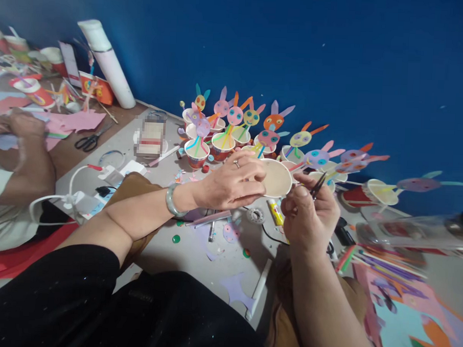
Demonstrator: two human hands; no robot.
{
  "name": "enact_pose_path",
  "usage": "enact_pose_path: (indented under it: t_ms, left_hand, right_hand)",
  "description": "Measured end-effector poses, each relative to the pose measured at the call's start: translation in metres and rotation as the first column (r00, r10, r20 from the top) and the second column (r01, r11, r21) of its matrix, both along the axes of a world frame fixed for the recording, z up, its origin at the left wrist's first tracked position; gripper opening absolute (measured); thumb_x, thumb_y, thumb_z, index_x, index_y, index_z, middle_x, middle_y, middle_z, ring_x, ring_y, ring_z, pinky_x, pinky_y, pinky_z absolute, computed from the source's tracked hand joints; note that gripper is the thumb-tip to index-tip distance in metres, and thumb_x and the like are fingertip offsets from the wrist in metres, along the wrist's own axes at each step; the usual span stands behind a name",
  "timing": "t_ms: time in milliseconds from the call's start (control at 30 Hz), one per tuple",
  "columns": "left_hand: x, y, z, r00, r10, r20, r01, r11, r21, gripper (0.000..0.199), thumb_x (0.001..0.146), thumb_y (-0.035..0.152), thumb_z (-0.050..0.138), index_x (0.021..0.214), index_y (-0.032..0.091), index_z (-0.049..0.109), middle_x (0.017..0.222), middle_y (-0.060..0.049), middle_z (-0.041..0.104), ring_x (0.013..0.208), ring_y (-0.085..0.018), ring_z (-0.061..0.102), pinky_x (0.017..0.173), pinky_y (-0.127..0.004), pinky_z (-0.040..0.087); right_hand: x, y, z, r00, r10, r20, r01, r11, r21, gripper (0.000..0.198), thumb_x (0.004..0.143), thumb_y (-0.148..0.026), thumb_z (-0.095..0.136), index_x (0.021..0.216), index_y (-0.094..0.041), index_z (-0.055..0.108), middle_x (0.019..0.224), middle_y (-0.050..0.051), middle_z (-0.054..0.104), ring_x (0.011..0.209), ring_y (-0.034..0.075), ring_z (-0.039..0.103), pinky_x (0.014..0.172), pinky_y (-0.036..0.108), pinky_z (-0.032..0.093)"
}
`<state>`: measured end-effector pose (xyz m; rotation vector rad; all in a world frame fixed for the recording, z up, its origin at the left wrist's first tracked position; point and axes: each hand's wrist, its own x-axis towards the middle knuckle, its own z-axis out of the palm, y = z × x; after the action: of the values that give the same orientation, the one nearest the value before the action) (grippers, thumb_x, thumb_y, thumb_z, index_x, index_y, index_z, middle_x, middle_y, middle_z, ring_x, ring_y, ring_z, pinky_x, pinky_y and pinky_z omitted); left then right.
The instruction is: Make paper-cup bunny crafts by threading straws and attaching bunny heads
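Observation:
A paper cup (pixel 278 178) is tipped so its pale open mouth faces me. My left hand (pixel 234 181), with a ring and a jade-like bangle, is closed around the cup's left side. My right hand (pixel 310 213) is closed at the cup's right side; dark, narrow pointed blades, apparently small scissors (pixel 318 186), stick up between its fingers. The handles are hidden in the hand, and I cannot tell whether the tips touch anything. Just behind stand several red-and-white paper cups (pixel 197 155) bearing colourful paper rabbit heads (pixel 235 115) on strips.
Below my hands lie a yellow glue tube (pixel 276 212), a tape roll (pixel 255 215) and purple paper scraps (pixel 238 291). A power strip (pixel 80 200) is at left, beside a co-worker's arms (pixel 29 149). A clear bottle (pixel 413 235) and coloured paper (pixel 405 309) are at right, a blue wall (pixel 237 41) behind.

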<state>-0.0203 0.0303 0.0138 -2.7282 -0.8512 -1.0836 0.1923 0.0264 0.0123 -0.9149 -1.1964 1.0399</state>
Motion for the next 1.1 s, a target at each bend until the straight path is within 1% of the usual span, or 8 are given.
enact_pose_path:
  t_ms: [200, 400, 467, 567, 667, 833, 967, 1100]
  left_hand:
    - [0.0, 0.001, -0.002, 0.996, -0.05, 0.08, 0.058, 0.993, -0.106, 0.014, 0.093, 0.024, 0.061, 0.101, 0.029, 0.071, 0.131, -0.011, 0.062, 0.13, -0.03, 0.054, 0.12, -0.061, 0.037]
    - [0.0, 0.004, -0.005, 0.988, -0.045, 0.146, 0.068, 0.985, -0.156, 0.016, 0.092, 0.03, 0.067, 0.108, 0.03, 0.069, 0.142, -0.012, 0.058, 0.137, -0.032, 0.052, 0.121, -0.063, 0.036]
    - [0.001, 0.005, -0.008, 0.982, -0.023, 0.189, 0.056, 0.983, -0.173, 0.032, 0.092, 0.037, 0.069, 0.122, 0.03, 0.064, 0.148, -0.014, 0.055, 0.143, -0.034, 0.049, 0.121, -0.063, 0.037]
    - [0.003, 0.008, -0.013, 0.957, -0.019, 0.289, 0.087, 0.971, -0.224, 0.069, 0.089, 0.047, 0.073, 0.149, 0.027, 0.045, 0.154, -0.017, 0.05, 0.149, -0.036, 0.046, 0.122, -0.062, 0.038]
    - [0.005, 0.011, -0.017, 0.94, -0.014, 0.341, 0.132, 0.936, -0.326, 0.091, 0.086, 0.054, 0.077, 0.16, 0.025, 0.032, 0.156, -0.019, 0.051, 0.146, -0.036, 0.051, 0.121, -0.058, 0.043]
    - [0.008, 0.01, -0.018, 0.932, -0.026, 0.361, 0.189, 0.885, -0.425, 0.079, 0.086, 0.051, 0.076, 0.153, 0.024, 0.044, 0.153, -0.017, 0.056, 0.143, -0.035, 0.055, 0.119, -0.052, 0.047]
    - [0.009, 0.004, -0.016, 0.918, 0.027, 0.396, 0.192, 0.842, -0.504, 0.076, 0.083, 0.048, 0.08, 0.147, 0.025, 0.045, 0.147, -0.015, 0.06, 0.134, -0.032, 0.062, 0.111, -0.047, 0.052]
    - [0.01, 0.002, -0.015, 0.903, 0.026, 0.428, 0.229, 0.814, -0.533, 0.073, 0.082, 0.05, 0.081, 0.141, 0.024, 0.046, 0.141, -0.015, 0.062, 0.127, -0.029, 0.065, 0.107, -0.043, 0.054]
  right_hand:
    - [0.006, 0.004, -0.004, 0.998, 0.011, 0.066, -0.005, 0.997, -0.08, 0.047, 0.072, -0.057, 0.087, 0.1, -0.022, 0.073, 0.055, -0.009, 0.048, 0.039, 0.006, 0.033, 0.038, 0.023, 0.025]
    - [0.003, 0.003, -0.003, 0.994, -0.062, 0.087, 0.074, 0.987, -0.145, 0.028, 0.072, -0.035, 0.083, 0.096, -0.021, 0.076, 0.061, -0.007, 0.055, 0.041, 0.005, 0.041, 0.039, 0.021, 0.031]
    - [0.001, 0.002, -0.002, 0.992, -0.074, 0.099, 0.088, 0.986, -0.145, 0.025, 0.072, -0.031, 0.081, 0.094, -0.021, 0.077, 0.059, -0.007, 0.055, 0.04, 0.005, 0.041, 0.039, 0.021, 0.031]
    - [0.001, 0.001, -0.001, 0.989, -0.078, 0.129, 0.094, 0.987, -0.127, 0.023, 0.072, -0.029, 0.079, 0.093, -0.021, 0.078, 0.059, -0.007, 0.056, 0.041, 0.006, 0.041, 0.039, 0.021, 0.031]
    - [0.002, 0.0, -0.002, 0.976, -0.092, 0.196, 0.11, 0.991, -0.079, 0.022, 0.075, -0.028, 0.077, 0.095, -0.021, 0.078, 0.06, -0.006, 0.057, 0.043, 0.007, 0.041, 0.041, 0.022, 0.031]
    - [0.004, -0.001, -0.005, 0.956, -0.116, 0.271, 0.123, 0.992, -0.009, 0.021, 0.082, -0.03, 0.076, 0.101, -0.023, 0.079, 0.062, -0.006, 0.057, 0.045, 0.007, 0.039, 0.044, 0.024, 0.032]
    - [0.004, -0.002, -0.006, 0.955, -0.126, 0.268, 0.127, 0.992, 0.015, 0.021, 0.085, -0.035, 0.076, 0.103, -0.023, 0.079, 0.063, -0.006, 0.058, 0.044, 0.007, 0.039, 0.044, 0.024, 0.031]
    - [0.005, -0.002, -0.007, 0.944, -0.133, 0.301, 0.125, 0.991, 0.048, 0.022, 0.086, -0.04, 0.077, 0.099, -0.023, 0.078, 0.063, -0.004, 0.059, 0.045, 0.008, 0.041, 0.044, 0.024, 0.031]
